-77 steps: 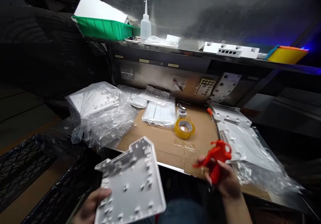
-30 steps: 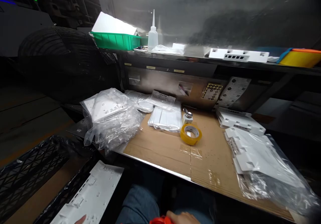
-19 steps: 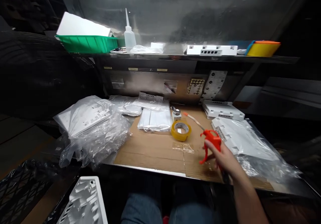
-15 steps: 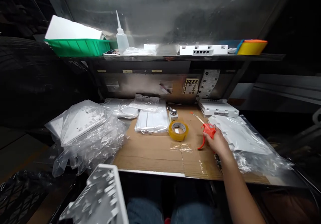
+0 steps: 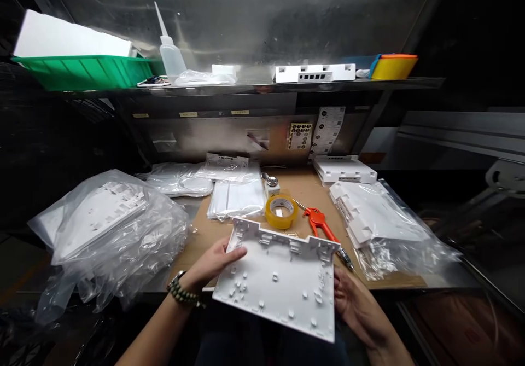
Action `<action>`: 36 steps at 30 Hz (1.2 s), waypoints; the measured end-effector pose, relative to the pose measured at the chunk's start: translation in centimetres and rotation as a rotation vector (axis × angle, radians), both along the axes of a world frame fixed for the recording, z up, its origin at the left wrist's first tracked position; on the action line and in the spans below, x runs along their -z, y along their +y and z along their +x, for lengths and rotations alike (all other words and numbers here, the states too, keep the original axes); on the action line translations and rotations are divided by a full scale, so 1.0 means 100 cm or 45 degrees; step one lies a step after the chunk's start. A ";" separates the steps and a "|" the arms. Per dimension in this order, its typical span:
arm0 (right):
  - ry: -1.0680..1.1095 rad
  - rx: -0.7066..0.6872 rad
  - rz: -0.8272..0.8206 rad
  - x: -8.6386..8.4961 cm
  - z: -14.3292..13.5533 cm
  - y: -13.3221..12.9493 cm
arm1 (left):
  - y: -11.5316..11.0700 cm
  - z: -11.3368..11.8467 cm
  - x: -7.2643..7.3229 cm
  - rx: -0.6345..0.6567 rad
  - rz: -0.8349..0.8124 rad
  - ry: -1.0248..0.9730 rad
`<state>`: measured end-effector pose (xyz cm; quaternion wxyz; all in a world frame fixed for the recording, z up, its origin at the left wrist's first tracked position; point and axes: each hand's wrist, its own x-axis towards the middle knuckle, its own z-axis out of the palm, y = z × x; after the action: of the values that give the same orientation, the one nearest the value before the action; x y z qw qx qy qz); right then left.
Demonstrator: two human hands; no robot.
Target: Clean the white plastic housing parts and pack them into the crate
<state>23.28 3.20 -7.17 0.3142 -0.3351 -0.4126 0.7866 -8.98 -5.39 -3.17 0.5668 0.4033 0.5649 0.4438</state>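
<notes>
A white plastic housing panel point(image 5: 283, 281), its inner face with clips and posts turned up, is held tilted over the front edge of the bench. My left hand point(image 5: 215, 262) grips its left edge, thumb on top and fingers underneath. At the right edge my right hand point(image 5: 355, 306) is closed on the panel, its fingertips partly hidden behind it. Just beyond the panel, a red air blow gun point(image 5: 318, 221) lies on the cardboard point(image 5: 192, 245), its lower end pointing towards my right hand. A roll of yellow tape point(image 5: 281, 213) lies left of the blow gun.
Bagged white panels point(image 5: 102, 218) are piled at the left, with more bagged housings point(image 5: 381, 213) at the right. Flat clear bags point(image 5: 235, 197) lie at the back, near a small pump-top bottle point(image 5: 271, 185). Above runs a shelf with a green bin point(image 5: 90, 73) and a squeeze bottle point(image 5: 172, 59).
My right hand has let go of the air blow gun, which now lies on the cardboard. The housing panel has come from the lower left to the front middle, with both hands on it.
</notes>
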 end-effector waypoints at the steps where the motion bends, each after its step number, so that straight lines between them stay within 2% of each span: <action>1: -0.025 0.034 -0.035 0.001 0.005 0.001 | 0.012 0.002 0.000 0.035 0.013 0.034; 4: -0.032 0.151 -0.152 0.001 0.014 0.004 | 0.041 0.003 0.006 0.075 0.072 0.241; 10: 0.100 0.584 -0.287 0.002 0.025 0.011 | 0.080 -0.028 0.041 -0.262 0.363 1.090; 13: 0.125 0.676 -0.290 -0.001 0.030 0.014 | 0.091 -0.045 0.056 -0.256 0.392 1.304; 15: 0.141 0.705 -0.280 -0.003 0.032 0.015 | 0.096 -0.052 0.060 -0.245 0.399 1.369; 17: 0.152 0.725 -0.275 -0.004 0.034 0.014 | 0.100 -0.056 0.057 -0.254 0.408 1.392; 20: 0.158 0.751 -0.268 -0.005 0.037 0.013 | 0.104 -0.061 0.046 -0.286 0.394 1.341; 24: 0.130 0.775 -0.228 -0.004 0.041 0.013 | 0.110 -0.071 0.032 -0.336 0.323 1.162; 27: 0.075 0.764 -0.127 0.000 0.032 0.012 | 0.119 -0.078 0.027 -0.355 0.259 0.987; 29: 0.001 0.754 0.077 0.004 0.016 0.009 | 0.127 -0.081 0.026 -0.358 0.239 0.884; 32: -0.198 0.723 0.491 0.007 -0.022 0.001 | 0.135 -0.081 0.028 -0.340 0.242 0.803; 36: -0.372 0.601 0.895 0.005 -0.073 -0.010 | 0.137 -0.075 0.032 -0.310 0.259 0.855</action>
<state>15.98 2.25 -7.69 0.5184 -0.4004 -0.6072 0.4496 -16.50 8.32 -6.39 0.2499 0.5105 0.7163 0.4048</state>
